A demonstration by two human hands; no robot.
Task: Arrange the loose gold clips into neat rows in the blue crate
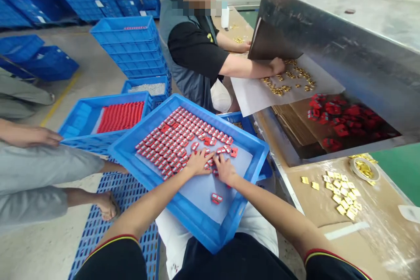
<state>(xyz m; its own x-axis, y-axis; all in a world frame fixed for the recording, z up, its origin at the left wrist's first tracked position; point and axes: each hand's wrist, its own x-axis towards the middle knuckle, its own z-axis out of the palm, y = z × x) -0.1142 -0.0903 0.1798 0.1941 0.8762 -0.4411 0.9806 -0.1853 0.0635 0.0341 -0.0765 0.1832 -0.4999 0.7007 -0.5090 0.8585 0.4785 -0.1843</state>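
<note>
A blue plastic tray (131,164) rests tilted across my lap, lined with a pale sheet. Rows of small red pieces (170,140) with light stripes fill its far left part. Toward the tray's middle, my left hand (197,163) curls its fingers and thumb around red pieces at the edge of the rows. Close on its right, my right hand (225,168) bends its fingers down onto red pieces; its fingertips partly hide them. A few loose red pieces lie beyond the hands, and one loose red piece (216,198) sits nearer me on the liner.
A metal box (328,22) covers the right-hand table, with a heap of red pieces (341,116) inside. Gold pieces (343,192) lie in front. A co-worker's hand (278,65) touches gold parts. Blue crates (127,48) stand behind; another person's hand (41,136) is at left.
</note>
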